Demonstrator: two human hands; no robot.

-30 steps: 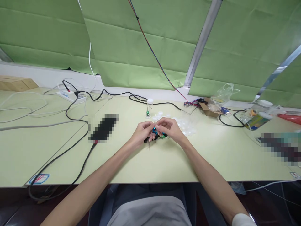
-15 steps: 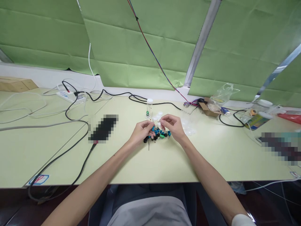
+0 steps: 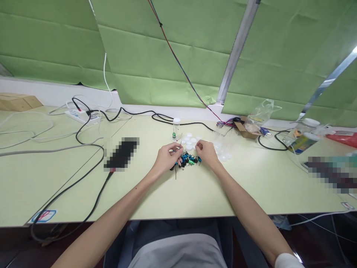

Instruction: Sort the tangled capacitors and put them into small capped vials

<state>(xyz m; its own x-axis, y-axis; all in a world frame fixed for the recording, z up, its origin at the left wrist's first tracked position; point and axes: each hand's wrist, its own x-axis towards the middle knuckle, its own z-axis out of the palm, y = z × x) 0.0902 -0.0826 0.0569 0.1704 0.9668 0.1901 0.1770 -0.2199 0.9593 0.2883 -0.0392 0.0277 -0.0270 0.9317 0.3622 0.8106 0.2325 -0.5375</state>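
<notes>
My left hand [image 3: 167,157] is closed in a pinch on a small electronic component with thin wire leads [image 3: 181,140]; its body is mostly hidden by the fingers. Below the fingertips is a pile of blue, black and green electronic components [image 3: 191,162], some with long leads. On the pile's right side my right hand [image 3: 208,152] has thumb and fingers pressed together, and whatever lies between them is too small to make out. Behind the left hand stands a clear vial [image 3: 176,130] with a white lid and a green component inside. White round caps [image 3: 189,142] lie between and beyond the hands.
More clear vials and caps [image 3: 224,154] lie right of my right hand. Farther right are a small cardboard box [image 3: 247,130] with a plastic bag and a jar [image 3: 304,143]. To the left are a blurred black device [image 3: 122,153], cables and a power strip [image 3: 80,115].
My right hand has moved slightly right and down, away from the left fingertips, uncovering the white caps. The left hand stays nearly in place, its pinch held.
</notes>
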